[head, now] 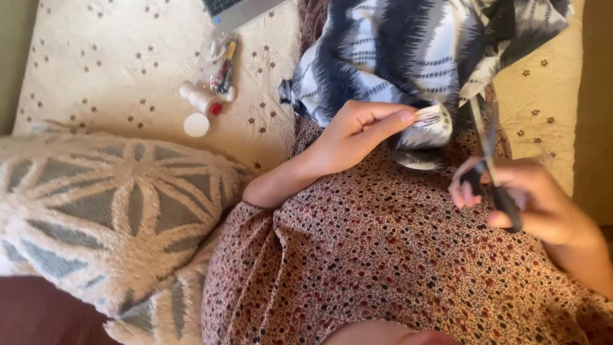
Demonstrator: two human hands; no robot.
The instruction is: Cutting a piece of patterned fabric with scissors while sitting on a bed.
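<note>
Patterned cloth (408,51), dark blue and white, lies bunched across the person's lap over a floral dress (396,255), its lower edge drawn toward the hands. Left hand (354,131) pinches a folded corner of the cloth between thumb and extended fingers, closed tight on it. Right hand (530,201) holds dark-handled scissors (488,150), fingers curled through and around the handles; the blades point upward, just beside the pinched corner, their tips at the cloth's edge. Whether the blades are parted cannot be told, owing to blur. To the left, a tufted cushion (108,211) rests on a floral bedspread (115,70), where a thread spool (199,99), a white lid (196,124) and a plastic pouch (222,64) lie near a laptop's corner (239,9).
</note>
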